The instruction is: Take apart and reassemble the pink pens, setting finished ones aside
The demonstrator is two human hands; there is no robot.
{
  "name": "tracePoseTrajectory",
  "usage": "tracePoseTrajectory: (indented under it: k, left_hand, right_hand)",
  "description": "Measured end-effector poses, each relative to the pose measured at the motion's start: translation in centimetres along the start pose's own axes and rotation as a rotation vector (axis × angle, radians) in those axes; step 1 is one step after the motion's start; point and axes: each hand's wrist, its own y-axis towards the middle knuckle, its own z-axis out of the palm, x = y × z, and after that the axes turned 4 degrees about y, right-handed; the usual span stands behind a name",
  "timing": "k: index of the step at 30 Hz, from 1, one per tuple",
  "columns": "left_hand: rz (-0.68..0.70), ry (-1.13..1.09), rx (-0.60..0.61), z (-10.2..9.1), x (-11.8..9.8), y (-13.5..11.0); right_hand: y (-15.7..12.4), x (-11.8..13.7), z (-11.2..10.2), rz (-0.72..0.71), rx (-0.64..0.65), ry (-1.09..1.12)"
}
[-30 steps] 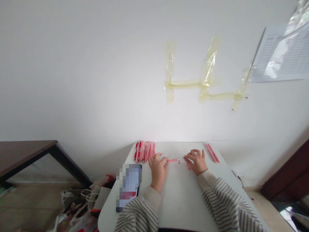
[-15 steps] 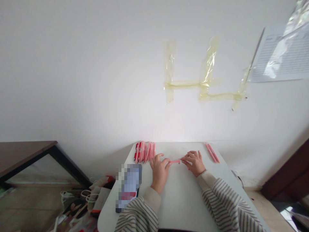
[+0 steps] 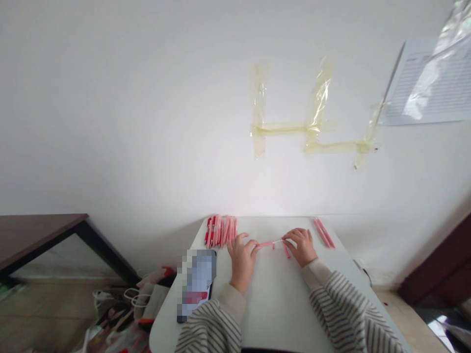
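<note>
My left hand (image 3: 241, 260) pinches the left end of a pink pen barrel (image 3: 265, 243) over the white table (image 3: 272, 299). My right hand (image 3: 300, 245) has its fingers closed on a thin white refill (image 3: 278, 240) that sticks out of the barrel's right end. A second short pink piece (image 3: 286, 250) lies by the right hand's fingers; whether the hand grips it too I cannot tell. A bundle of several pink and red pens (image 3: 220, 230) lies at the table's far left corner. Two pink pens (image 3: 323, 232) lie at the far right.
A phone (image 3: 196, 282), its screen blurred out, lies on the table's left edge. Bags and cables (image 3: 125, 309) clutter the floor to the left, beside a dark wooden table (image 3: 40, 235). A white wall with yellowed tape (image 3: 290, 128) rises just behind the table.
My right hand has drawn a little to the right, and the white refill again shows between the barrel and its fingers. My left hand has stayed in place.
</note>
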Motion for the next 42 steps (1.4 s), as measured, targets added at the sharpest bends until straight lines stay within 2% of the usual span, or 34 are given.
tracePoseTrajectory:
  k: [22, 30, 42]
  left_hand:
    - [0.014, -0.016, 0.045, -0.2, -0.3, -0.2]
    - [-0.007, -0.007, 0.012, 0.0, -0.1, -0.1]
    - [-0.085, -0.019, -0.012, -0.2, -0.1, 0.0]
  right_hand:
    - [0.0, 0.4, 0.0, -0.072, 0.004, -0.026]
    - [0.0, -0.1, 0.5, -0.004, 0.005, -0.047]
    - [0.1, -0.9, 0.5, -0.041, -0.032, -0.068]
